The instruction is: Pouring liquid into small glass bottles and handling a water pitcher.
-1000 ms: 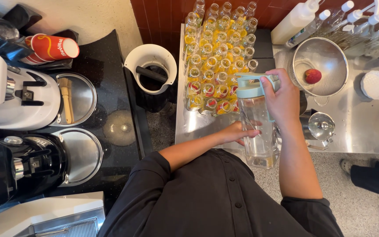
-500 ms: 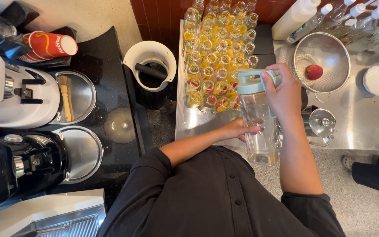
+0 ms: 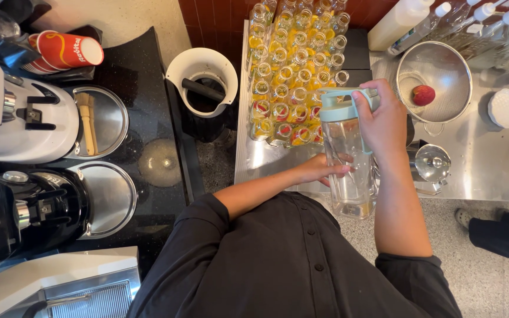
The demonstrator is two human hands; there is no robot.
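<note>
While the black tabletop (image 3: 148, 76) fills the left of the view, a steel tabletop (image 3: 490, 171) runs along the right, with a grey speckled floor (image 3: 490, 277) below it. Two machines stand on the black side: a white grinder (image 3: 13, 112) above a black grinder (image 3: 25, 206), each with a round steel tray beside it. A wooden brush (image 3: 86, 121) lies in the upper tray. A stack of red paper cups (image 3: 63, 52) lies on its side at top left. A white bin (image 3: 202, 79) holding a dark handled tool sits between the two surfaces.

Rows of small glass bottles (image 3: 293, 70) with yellow and red contents crowd the steel tabletop directly behind the held item, close to it. A steel strainer bowl (image 3: 443, 70) with one red fruit (image 3: 423, 95) stands to the right, near a white round lid (image 3: 506, 108). Squeeze bottles (image 3: 472, 23) line the top right edge. A small steel jug (image 3: 431, 165) sits just behind the right forearm, partly blocked by it.

The clear blender jar (image 3: 349, 171) with a pale green lid (image 3: 340, 103) is held upright in front of the body, over the tabletop's near edge. The right hand (image 3: 381, 121) is closed around the lid. The left hand (image 3: 322, 171) is wrapped about the jar's side, fingers showing through the plastic.

Another person's dark shoe and trouser leg (image 3: 502, 232) show at lower right.
</note>
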